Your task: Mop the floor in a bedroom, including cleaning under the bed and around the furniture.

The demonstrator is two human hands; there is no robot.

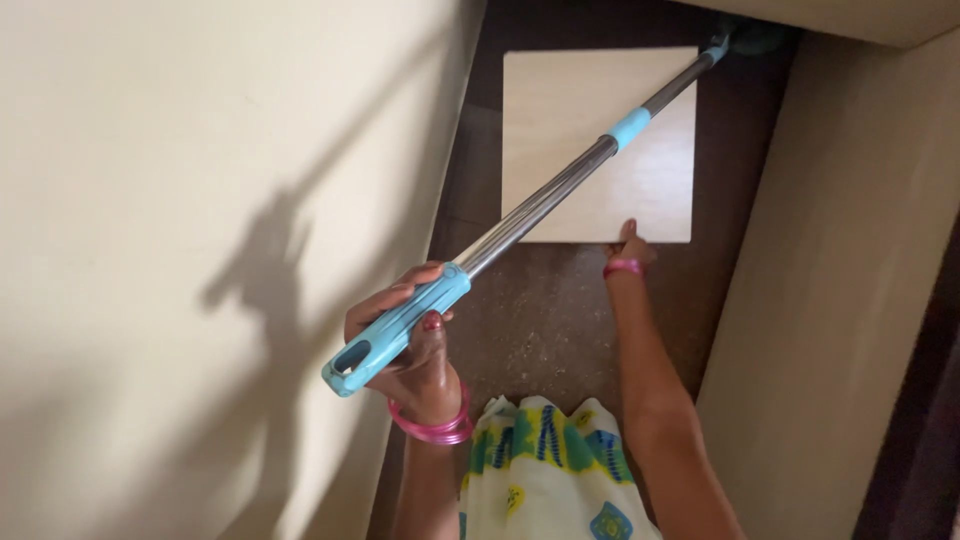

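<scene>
My left hand (415,345) is closed around the light-blue grip of a mop handle (395,330). Its steel pole (560,190) with a blue collar runs up and to the right to a dark mop head (745,38) at the top of the view. My right hand (630,245) reaches down and its fingers grip the near edge of a pale square wooden board (560,100) that lies on the dark speckled floor (540,310). The pole crosses above the board.
A cream wall (200,250) stands close on the left, with my shadow on it. Another cream wall (830,300) closes the right side, leaving a narrow strip of floor. My patterned skirt (545,480) shows at the bottom.
</scene>
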